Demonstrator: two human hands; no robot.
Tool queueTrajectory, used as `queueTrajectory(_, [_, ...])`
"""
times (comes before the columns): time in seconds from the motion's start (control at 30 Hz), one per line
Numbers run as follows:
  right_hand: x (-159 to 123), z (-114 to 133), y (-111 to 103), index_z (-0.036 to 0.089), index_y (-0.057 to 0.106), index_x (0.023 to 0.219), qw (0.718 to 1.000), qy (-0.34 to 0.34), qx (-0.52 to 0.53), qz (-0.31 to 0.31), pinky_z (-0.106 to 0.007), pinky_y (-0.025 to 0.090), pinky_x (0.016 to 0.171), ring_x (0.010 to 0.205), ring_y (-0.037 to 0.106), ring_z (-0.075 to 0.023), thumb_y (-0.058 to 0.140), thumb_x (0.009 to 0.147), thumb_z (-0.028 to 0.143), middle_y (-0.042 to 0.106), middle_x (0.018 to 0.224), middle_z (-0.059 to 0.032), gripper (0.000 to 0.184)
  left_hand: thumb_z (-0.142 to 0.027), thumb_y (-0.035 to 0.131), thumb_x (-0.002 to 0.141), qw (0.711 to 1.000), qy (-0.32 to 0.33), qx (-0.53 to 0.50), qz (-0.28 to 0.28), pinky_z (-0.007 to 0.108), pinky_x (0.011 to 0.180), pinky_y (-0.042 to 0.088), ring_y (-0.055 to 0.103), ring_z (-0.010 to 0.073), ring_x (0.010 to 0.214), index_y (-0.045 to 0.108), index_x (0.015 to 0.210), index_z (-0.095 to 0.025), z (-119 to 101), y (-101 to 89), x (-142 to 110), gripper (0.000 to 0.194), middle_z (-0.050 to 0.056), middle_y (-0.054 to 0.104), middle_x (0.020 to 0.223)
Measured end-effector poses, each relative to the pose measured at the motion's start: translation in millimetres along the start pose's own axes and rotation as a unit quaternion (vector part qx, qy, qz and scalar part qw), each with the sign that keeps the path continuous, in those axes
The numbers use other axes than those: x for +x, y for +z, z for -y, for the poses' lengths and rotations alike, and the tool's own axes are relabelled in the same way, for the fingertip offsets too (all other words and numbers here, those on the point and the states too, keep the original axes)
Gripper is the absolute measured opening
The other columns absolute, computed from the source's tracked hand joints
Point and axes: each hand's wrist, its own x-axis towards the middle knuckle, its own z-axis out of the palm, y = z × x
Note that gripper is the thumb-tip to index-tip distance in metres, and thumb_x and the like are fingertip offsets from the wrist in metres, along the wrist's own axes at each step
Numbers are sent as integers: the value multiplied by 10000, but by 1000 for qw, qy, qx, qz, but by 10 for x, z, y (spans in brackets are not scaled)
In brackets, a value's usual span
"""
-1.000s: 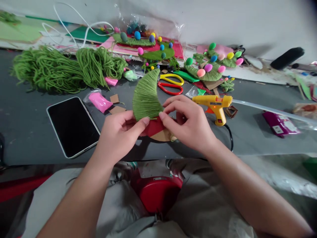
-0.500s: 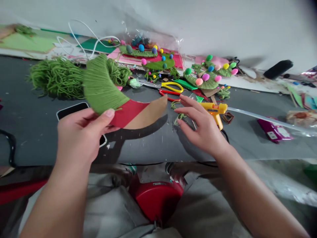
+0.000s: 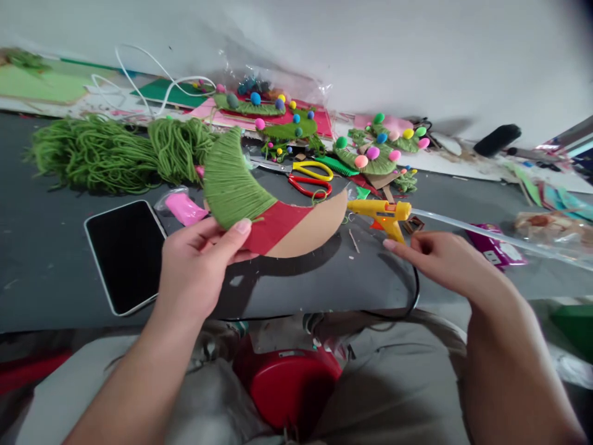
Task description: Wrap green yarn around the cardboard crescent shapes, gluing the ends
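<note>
My left hand [image 3: 197, 262] pinches a crescent-shaped piece of cardboard [image 3: 319, 225] between thumb and fingers, above the table. Green yarn is wound closely round its left part, a red band crosses the middle, and the right tip is bare brown. To the right lies a yellow hot glue gun [image 3: 380, 210] with a long clear glue stick [image 3: 456, 225] out of its back. My right hand [image 3: 442, 256] is at the lower end of the gun's handle, thumb stretched along it and the other fingers curled; their tips are partly hidden.
Green yarn bundles [image 3: 92, 154], a tablet [image 3: 125, 256] and a pink packet [image 3: 184, 207] are at left. Scissors [image 3: 310, 179] with yellow and red handles lie behind the crescent. Pompom-trimmed green pieces [image 3: 370, 157] line the back. A purple pack [image 3: 495, 247] and the gun's black cable [image 3: 414, 296] are at right.
My right hand has moved right, from open fingers beside the crescent to the glue gun's handle. My left hand has shifted the crescent rightward, uncovering the tablet. The view has turned slightly.
</note>
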Motion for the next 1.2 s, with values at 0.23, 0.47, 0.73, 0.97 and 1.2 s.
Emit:
queueTrajectory(0.23, [259,75,370,175,679,764,989,-41,119,-82,-309,369,569,604,496,-163,719,803,537,597,685,-26,367,-342,802,806,998,-4,23,50,334,737,678,762,219,878,774,1003,-203,96,231,-30,242,61,773,1023])
queueTrajectory(0.47, [42,340,217,244,709,1052,906,-67,374,-187,-342,495,676,695,601,-170,732,858,347,707,1019,-53,220,-366,789,819,999,14,31,40,326,763,674,760,201,864,778,971,-207,159,379,-43,220,40,777,937])
queueTrajectory(0.73, [-230,505,248,219,720,1022,900,-168,401,17,-275,461,583,687,553,-138,616,963,383,680,920,-54,203,-371,799,805,1000,11,22,10,308,748,660,751,186,804,795,932,-210,161,474,-82,205,29,782,911])
queueTrajectory(0.97, [-274,624,315,228,699,968,918,-187,349,41,-233,515,633,749,629,-145,615,965,349,687,844,-17,147,-367,789,816,999,18,48,19,321,749,658,746,189,781,804,952,-234,129,505,-118,191,20,783,898])
queueTrajectory(1.2, [-281,652,370,252,709,1023,926,-217,307,33,-236,555,726,816,672,-157,622,960,299,721,912,-3,117,-351,779,832,996,47,76,24,311,781,649,744,172,780,810,979,-238,110,509,-153,189,10,785,908])
